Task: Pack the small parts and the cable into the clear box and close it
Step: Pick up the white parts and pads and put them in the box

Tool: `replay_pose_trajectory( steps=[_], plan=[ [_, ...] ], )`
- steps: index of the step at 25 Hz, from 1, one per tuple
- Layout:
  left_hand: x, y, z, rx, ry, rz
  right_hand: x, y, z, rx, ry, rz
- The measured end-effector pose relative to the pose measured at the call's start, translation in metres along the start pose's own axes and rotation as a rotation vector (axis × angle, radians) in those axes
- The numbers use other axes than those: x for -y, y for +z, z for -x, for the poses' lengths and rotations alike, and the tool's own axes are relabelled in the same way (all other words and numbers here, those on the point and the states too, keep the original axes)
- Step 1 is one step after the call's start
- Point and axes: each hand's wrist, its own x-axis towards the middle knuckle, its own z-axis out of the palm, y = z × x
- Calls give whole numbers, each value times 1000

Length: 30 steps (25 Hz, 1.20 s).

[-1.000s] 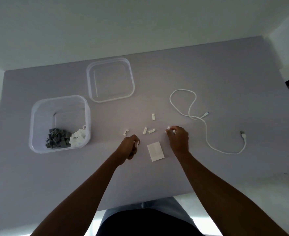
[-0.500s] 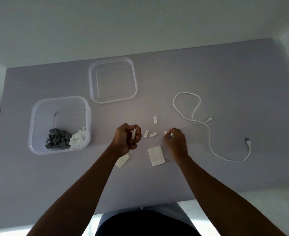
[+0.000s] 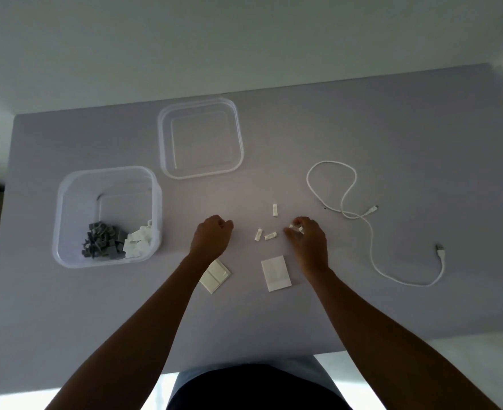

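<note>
Grey matte table (image 3: 362,119), rectangular, far edge meeting a plain pale wall (image 3: 244,39); bright pale floor shows past the near edge.

Clear box (image 3: 66,202), lid off, sits at left; grey small parts (image 3: 102,241) and white small parts (image 3: 138,242) are heaped in its near half. Clear lid (image 3: 200,138) lies flat, just beyond the box's far-right corner.

White cable (image 3: 371,232) lies loosely looped at right, both plugs on the table.

Three white clips (image 3: 269,235) lie loose at centre. Two flat white pads (image 3: 276,273) lie nearer, one partly under the left forearm.

Left hand (image 3: 211,239): fingers curled into a fist; contents hidden, cannot tell.

Right hand (image 3: 308,242): fingertips pinch small white clips, low over the table.
</note>
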Motion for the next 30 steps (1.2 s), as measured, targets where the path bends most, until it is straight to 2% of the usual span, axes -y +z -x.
replay_pose_trajectory(
  steps=[3,6,7,10,11,13,15,17,20,22,25,27,30],
  plan=[
    [12,1,0,-42,153,-326,-1,2,-1,6,-28,15],
    [20,11,-2,-32,223,-454,7,2,-4,-4,22,-131],
    [22,13,-4,-41,214,-464,12,0,-5,27,118,-281],
    [23,16,-8,-73,186,-451,31,-9,-2,235,535,-1005],
    [22,17,-8,-83,191,-447,34,-12,-1,305,594,-1162],
    [22,18,-8,-101,207,-455,38,-16,1,358,588,-1249],
    [21,19,-10,-87,190,-435,41,-18,0,296,573,-1144],
    [17,20,-11,24,128,-245,41,-14,-3,200,523,-858],
    [6,15,-10,319,-100,511,29,-3,-6,105,156,-275],
    [0,9,-8,469,-230,851,21,2,-3,165,-67,-57],
    [-6,5,-7,584,-243,933,15,5,1,326,-195,83],
    [-7,4,-7,604,-230,934,10,7,4,338,-265,153],
    [-8,4,-10,618,-216,928,6,9,6,321,-261,158]
  ],
)
